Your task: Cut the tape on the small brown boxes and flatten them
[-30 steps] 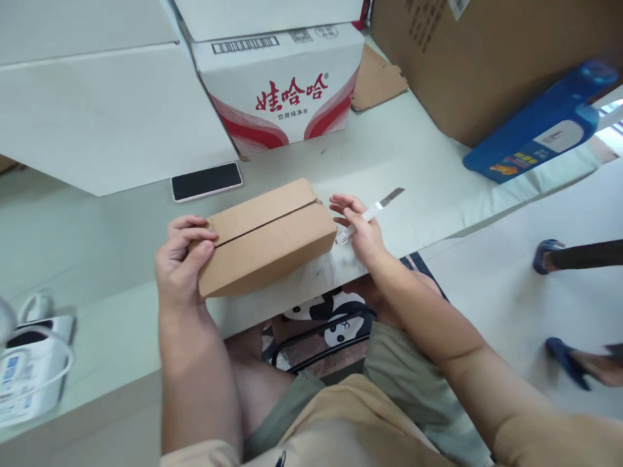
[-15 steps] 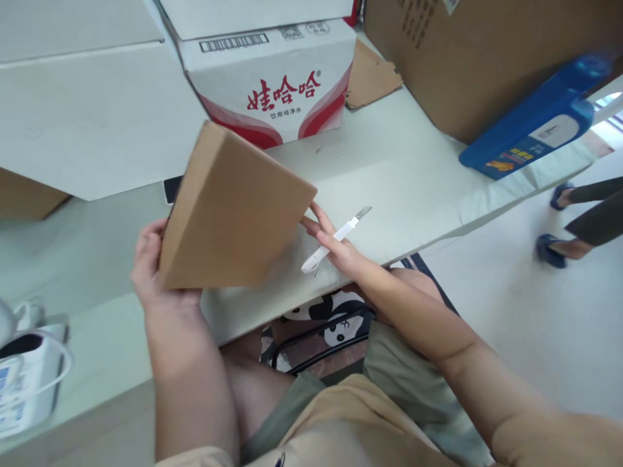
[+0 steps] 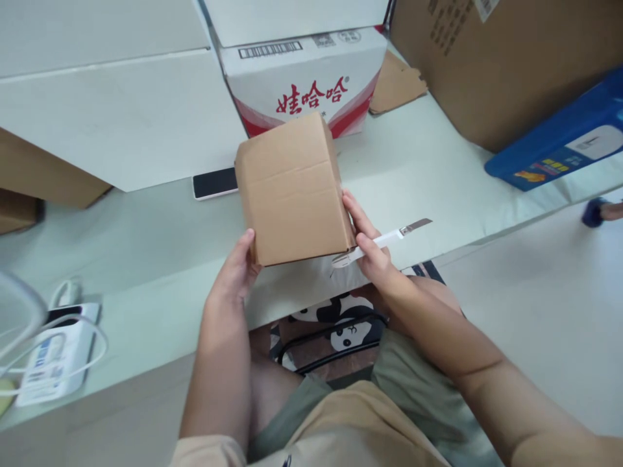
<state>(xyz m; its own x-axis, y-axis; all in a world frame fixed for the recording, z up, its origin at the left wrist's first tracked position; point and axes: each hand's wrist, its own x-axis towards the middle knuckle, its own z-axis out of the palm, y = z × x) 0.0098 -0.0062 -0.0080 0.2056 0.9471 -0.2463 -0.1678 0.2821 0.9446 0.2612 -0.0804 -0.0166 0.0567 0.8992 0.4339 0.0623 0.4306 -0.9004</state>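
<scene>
- Turned since a moment ago, the brown carton (image 3: 296, 188) now stands upright above the table (image 3: 428, 168) edge.
- Left hand (image 3: 237, 272) grips its lower corner; right hand (image 3: 372, 243) steadies its side, clasping a white utility knife (image 3: 384, 240).
- Behind: a box (image 3: 311, 71) printed "娃哈哈" and a phone (image 3: 214, 183).

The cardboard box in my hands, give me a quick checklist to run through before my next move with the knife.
1. Left hand steadies the cardboard box at its near left corner: ok.
2. Right hand holds the utility knife while its fingers press the box's right side: ok.
3. Blade extended, pointing right, away from both hands: ok.
4. Box resting fully on the table: cannot tell, it looks tilted up.
5. Seam or tape visible on the facing panel: not ok, only a crease shows.
6. Phone clear of the box: ok, it lies behind, to the left.
</scene>
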